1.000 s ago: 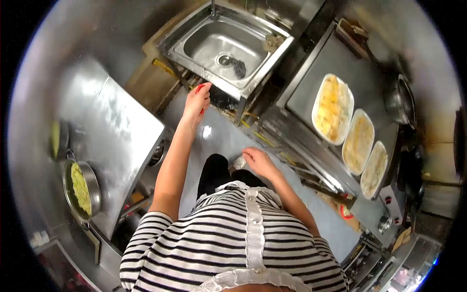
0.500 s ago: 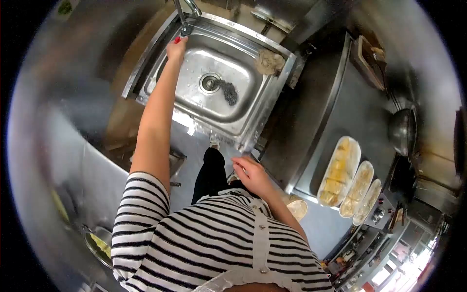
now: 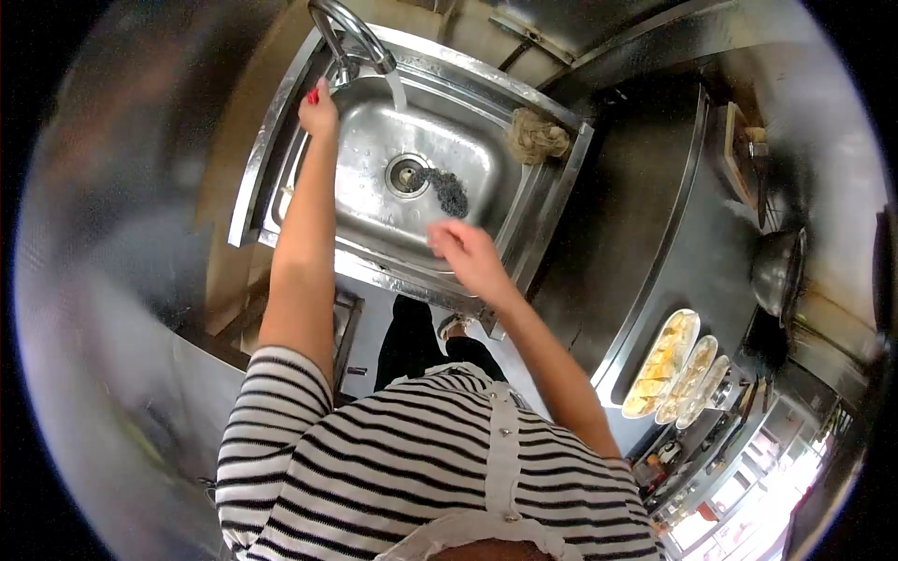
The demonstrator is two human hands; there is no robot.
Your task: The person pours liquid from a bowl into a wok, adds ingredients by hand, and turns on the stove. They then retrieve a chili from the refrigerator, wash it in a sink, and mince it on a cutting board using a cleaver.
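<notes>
My left hand (image 3: 319, 114) is closed on the red tap handle (image 3: 313, 96), at the back left corner of the steel sink (image 3: 369, 201). Water (image 3: 398, 92) runs from the curved tap (image 3: 360, 33) into the basin. Over the front edge of the sink hangs my right hand (image 3: 470, 257), slightly blurred, with loosely bent fingers and nothing visible in them. Beyond its fingertips a dark scouring pad (image 3: 449, 194) of wire lies beside the drain (image 3: 408, 176). A crumpled brown cloth (image 3: 537, 137) rests on the right rim of the sink.
To the right runs a steel counter (image 3: 645, 271). On it stand a long white dish of yellow food (image 3: 661, 365) and two narrower oval dishes (image 3: 687, 379). A wok (image 3: 778, 271) and a wooden board (image 3: 736, 154) are farther right.
Water now flows from the tap, where none showed before. My right hand has moved forward from near my body to above the sink. My left hand stays at the handle.
</notes>
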